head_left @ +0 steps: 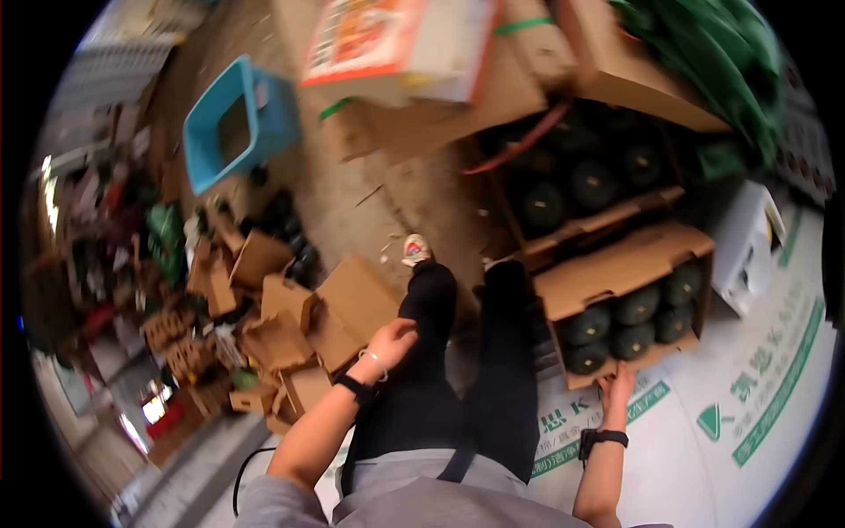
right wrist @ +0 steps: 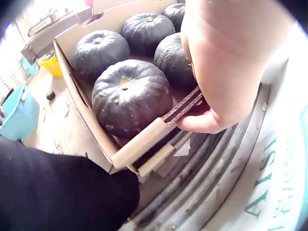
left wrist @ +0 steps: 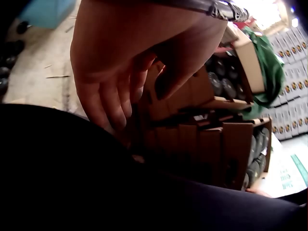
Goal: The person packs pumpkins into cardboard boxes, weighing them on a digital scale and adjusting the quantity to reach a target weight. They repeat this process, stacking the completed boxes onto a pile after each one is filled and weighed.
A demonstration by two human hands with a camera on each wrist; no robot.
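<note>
A cardboard box [head_left: 616, 273] of dark green pumpkins [head_left: 632, 340] stands to the right of the person's legs. My right hand [head_left: 618, 387] grips the box's near edge. In the right wrist view, the thumb of the right hand [right wrist: 216, 96] lies outside the cardboard wall [right wrist: 139, 144], beside a ribbed dark pumpkin [right wrist: 131, 96]; its other fingers are hidden behind the wall and hand. My left hand [head_left: 393, 341] hangs by the left thigh with nothing in it. The left wrist view shows that hand [left wrist: 130, 62] with loosely bent fingers above the dark trouser leg.
Another pumpkin box [head_left: 598, 220] stands beyond the first. Flattened and torn cartons [head_left: 290, 317] lie at the left, near a blue bin [head_left: 277, 114]. A green cloth [head_left: 722, 62] hangs at the top right. White printed sheeting [head_left: 687, 422] lies under the right arm.
</note>
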